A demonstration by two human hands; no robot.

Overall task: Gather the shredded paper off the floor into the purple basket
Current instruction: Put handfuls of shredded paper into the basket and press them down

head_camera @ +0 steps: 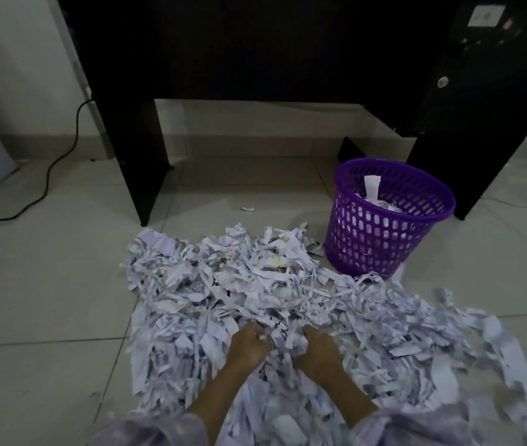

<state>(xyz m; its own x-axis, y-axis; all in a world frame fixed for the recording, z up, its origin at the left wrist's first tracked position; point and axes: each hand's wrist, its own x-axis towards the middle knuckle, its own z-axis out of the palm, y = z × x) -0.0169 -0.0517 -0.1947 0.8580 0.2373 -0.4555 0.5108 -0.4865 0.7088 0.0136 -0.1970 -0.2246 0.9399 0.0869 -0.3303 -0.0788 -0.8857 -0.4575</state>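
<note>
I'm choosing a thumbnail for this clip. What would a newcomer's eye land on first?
First, the big heap of shredded paper spread over the tiled floor, with both hands, left and right, dug into its near middle. Next, the bright purple basket, upright at the heap's far right edge beside the dark desk, with some paper already in it.

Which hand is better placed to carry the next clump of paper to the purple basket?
Right, probably. Both hands grip the shredded paper side by side, but the right hand is nearer the purple basket, which stands ahead to the right; the left hand would cross over.
</note>
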